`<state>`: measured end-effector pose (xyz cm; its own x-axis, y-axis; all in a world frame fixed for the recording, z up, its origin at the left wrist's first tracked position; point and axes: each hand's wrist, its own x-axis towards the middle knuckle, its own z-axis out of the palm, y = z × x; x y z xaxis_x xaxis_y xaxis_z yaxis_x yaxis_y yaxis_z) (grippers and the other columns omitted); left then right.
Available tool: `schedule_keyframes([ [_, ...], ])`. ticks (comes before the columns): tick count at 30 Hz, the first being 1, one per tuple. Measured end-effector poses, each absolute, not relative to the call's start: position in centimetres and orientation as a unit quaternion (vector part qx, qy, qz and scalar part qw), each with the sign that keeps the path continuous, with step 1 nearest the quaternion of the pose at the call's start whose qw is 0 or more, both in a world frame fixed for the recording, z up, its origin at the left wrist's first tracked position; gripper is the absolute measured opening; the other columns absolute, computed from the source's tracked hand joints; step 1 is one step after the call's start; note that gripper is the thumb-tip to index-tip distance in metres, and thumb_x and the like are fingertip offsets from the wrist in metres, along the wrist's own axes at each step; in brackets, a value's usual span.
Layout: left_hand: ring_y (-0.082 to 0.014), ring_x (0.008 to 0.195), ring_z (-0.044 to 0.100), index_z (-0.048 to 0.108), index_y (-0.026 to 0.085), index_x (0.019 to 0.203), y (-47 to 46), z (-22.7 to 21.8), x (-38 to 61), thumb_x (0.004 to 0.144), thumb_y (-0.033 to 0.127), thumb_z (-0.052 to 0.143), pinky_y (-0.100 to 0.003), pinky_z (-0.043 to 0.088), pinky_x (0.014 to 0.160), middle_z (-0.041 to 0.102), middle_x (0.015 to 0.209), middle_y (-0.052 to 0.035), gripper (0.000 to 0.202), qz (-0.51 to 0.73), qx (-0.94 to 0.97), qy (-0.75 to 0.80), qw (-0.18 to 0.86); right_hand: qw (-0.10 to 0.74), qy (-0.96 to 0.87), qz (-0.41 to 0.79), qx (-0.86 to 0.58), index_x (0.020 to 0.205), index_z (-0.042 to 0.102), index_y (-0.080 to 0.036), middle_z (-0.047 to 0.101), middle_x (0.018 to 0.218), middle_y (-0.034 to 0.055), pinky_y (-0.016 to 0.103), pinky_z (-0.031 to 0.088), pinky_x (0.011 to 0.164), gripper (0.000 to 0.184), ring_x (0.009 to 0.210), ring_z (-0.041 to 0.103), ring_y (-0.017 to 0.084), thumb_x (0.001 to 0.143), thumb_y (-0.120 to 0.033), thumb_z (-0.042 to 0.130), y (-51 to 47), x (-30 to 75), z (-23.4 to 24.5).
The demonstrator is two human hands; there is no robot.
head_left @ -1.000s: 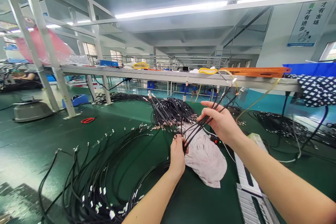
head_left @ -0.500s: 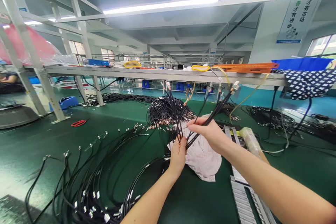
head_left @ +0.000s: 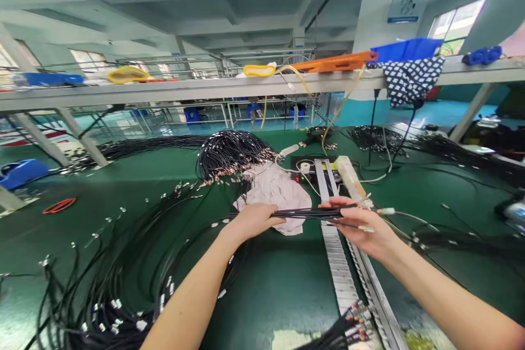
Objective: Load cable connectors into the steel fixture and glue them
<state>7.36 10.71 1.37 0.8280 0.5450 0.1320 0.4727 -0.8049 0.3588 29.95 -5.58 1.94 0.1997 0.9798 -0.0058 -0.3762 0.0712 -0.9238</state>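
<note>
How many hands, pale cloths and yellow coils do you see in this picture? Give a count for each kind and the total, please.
Hands: 2
Pale cloths: 1
Yellow coils: 2
Total: 5

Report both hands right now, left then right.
Left hand: closed, holding a bundle of black cables.
Right hand: closed, holding the same bundle.

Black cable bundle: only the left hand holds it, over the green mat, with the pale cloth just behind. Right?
No, the head view shows both: the left hand and the right hand hold the black cable bundle over the green mat, with the pale cloth just behind.
</note>
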Motion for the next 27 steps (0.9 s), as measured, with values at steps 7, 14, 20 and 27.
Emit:
schedule_keyframes([
  [7, -0.0226, 0.079, 0.059, 0.06, 0.02, 0.085, 11.1, -2.6, 9.2, 0.084, 0.05, 0.051, -0.03, 0.041, 0.071, 0.063, 0.079, -0.0064, 0.031, -0.024, 0.968, 0.248, 0.041, 0.546, -0.377, 0.51, -0.548, 0.111, 0.061, -0.02, 0.062, 0.117, 0.0107, 0.048, 0.033, 0.105, 0.041, 0.112, 0.055, 0.027, 0.071, -0.03, 0.063, -13.0, 33.6, -4.7],
  [14, -0.0314, 0.102, 0.047, 0.057, 0.015, 0.098, 7.4, -4.0, 10.7, 0.075, 0.051, 0.062, -0.042, 0.036, 0.086, 0.054, 0.106, -0.0138, 0.043, -0.05, 0.974, 0.223, 0.002, 0.476, -0.474, 0.235, -0.703, 0.108, 0.06, -0.021, 0.067, 0.101, 0.0092, 0.044, 0.047, 0.087, 0.04, 0.092, 0.062, 0.025, 0.07, -0.036, 0.063, -12.9, 36.8, -3.2],
  [20, -0.0212, 0.089, 0.052, 0.059, 0.017, 0.086, 5.8, -3.5, 17.5, 0.089, 0.024, 0.045, -0.032, 0.038, 0.08, 0.058, 0.091, -0.0069, 0.016, -0.04, 0.977, 0.142, 0.157, 0.452, -0.529, 0.257, -0.671, 0.082, 0.065, -0.02, 0.07, 0.082, 0.0038, 0.036, 0.051, 0.073, 0.017, 0.076, 0.064, 0.02, 0.077, -0.028, 0.051, -7.7, 35.2, -3.8],
  [27, -0.0122, 0.068, 0.055, 0.058, 0.019, 0.08, 7.6, -5.6, 19.3, 0.084, 0.018, 0.047, -0.02, 0.039, 0.061, 0.06, 0.074, 0.0017, 0.012, -0.03, 0.953, 0.163, 0.255, 0.427, -0.547, 0.195, -0.692, 0.086, 0.064, -0.021, 0.066, 0.09, 0.0058, 0.041, 0.045, 0.082, 0.022, 0.087, 0.06, 0.022, 0.077, -0.016, 0.045, -6.8, 35.5, -6.5],
])
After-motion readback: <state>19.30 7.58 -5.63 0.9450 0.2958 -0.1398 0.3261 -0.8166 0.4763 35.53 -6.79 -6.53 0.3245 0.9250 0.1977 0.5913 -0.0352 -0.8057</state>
